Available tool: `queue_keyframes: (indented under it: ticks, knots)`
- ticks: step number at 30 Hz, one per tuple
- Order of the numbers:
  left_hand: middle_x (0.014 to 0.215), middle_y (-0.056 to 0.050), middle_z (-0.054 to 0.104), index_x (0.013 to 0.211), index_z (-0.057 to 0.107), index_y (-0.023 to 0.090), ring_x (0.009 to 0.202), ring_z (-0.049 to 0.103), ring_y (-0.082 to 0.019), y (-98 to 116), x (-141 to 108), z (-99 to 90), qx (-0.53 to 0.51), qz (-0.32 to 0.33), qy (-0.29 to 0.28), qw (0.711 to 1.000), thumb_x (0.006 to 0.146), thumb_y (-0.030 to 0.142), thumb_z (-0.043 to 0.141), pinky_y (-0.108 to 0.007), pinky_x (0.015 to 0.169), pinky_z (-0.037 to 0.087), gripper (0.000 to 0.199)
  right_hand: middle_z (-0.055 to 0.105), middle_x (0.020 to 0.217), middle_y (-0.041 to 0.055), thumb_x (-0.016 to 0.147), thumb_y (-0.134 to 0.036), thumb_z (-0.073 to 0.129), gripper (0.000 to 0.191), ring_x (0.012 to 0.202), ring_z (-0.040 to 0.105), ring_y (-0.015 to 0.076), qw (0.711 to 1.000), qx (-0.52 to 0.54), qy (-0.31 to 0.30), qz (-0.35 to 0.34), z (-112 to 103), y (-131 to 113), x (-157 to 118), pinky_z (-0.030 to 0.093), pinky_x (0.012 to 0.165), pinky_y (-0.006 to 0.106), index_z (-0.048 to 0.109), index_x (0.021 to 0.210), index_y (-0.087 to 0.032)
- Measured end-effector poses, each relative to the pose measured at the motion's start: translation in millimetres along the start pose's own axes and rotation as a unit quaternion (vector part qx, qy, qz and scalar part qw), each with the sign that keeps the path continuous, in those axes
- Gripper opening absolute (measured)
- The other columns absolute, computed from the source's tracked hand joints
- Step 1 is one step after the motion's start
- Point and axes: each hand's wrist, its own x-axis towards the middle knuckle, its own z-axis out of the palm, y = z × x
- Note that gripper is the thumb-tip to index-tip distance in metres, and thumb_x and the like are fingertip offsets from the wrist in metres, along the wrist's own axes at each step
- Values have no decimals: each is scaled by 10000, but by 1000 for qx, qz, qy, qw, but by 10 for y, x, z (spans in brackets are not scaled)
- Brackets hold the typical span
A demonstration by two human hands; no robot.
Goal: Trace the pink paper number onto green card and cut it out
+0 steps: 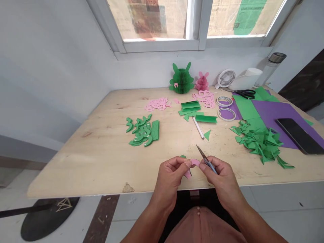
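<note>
Near the table's front edge, my left hand (170, 180) pinches a curved pink paper piece (194, 162) between thumb and fingers. A bit of green paper (183, 156) shows just behind those fingers. My right hand (220, 175) is closed around a small pair of scissors (205, 158), its blades pointing up and to the left. The right thumb and fingertip also touch the right end of the pink piece. The scissor handles are mostly hidden in my right hand.
Curved green pieces (143, 133) lie left of centre, pink cutouts (159, 104) behind them. Green scraps (263, 141), purple paper (275, 116) and a phone (300, 135) are on the right. Tape rolls (226, 114), a white pen (198, 128), black scissors (245, 93) and a fan (226, 78) stand or lie farther back.
</note>
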Motion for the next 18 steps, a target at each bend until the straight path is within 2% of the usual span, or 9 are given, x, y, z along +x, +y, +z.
queue_keyframes:
  ticks: [3,6,10,13,18]
  knots:
    - [576,-19,626,616,659,149,484,421,-81,2,7,-16,7,-18,-9,1000,647,328,730,-208,447,217,195,451,590,-40,743,-392,668,225,511,299,93,1000,21,3,21,-2,24,7,211,471,241,614,707,-176]
    - [651,-49,672,663,659,135,460,379,-60,11,21,-63,26,-49,-45,997,682,347,713,-192,415,183,220,426,566,-54,710,-372,700,220,496,271,86,998,43,6,38,-4,57,16,187,462,238,606,722,-174]
    - [692,-68,682,776,681,131,526,467,-82,56,53,-113,50,-65,-112,990,720,366,693,-163,412,260,242,299,507,-91,715,-384,696,251,466,153,74,993,88,-13,72,-7,79,27,98,441,244,556,708,-177]
    - [682,-71,684,740,676,136,531,512,-101,108,78,-101,71,-75,-132,986,697,386,706,-156,361,270,255,247,500,-104,709,-372,699,260,468,114,71,987,127,-32,87,-7,71,28,84,444,247,525,696,-180]
    - [638,-61,677,645,661,144,484,525,-105,151,109,-52,84,-91,-134,983,644,374,733,-156,307,264,241,216,491,-115,716,-351,699,262,459,96,65,983,147,-46,97,-14,54,19,81,441,250,501,681,-182]
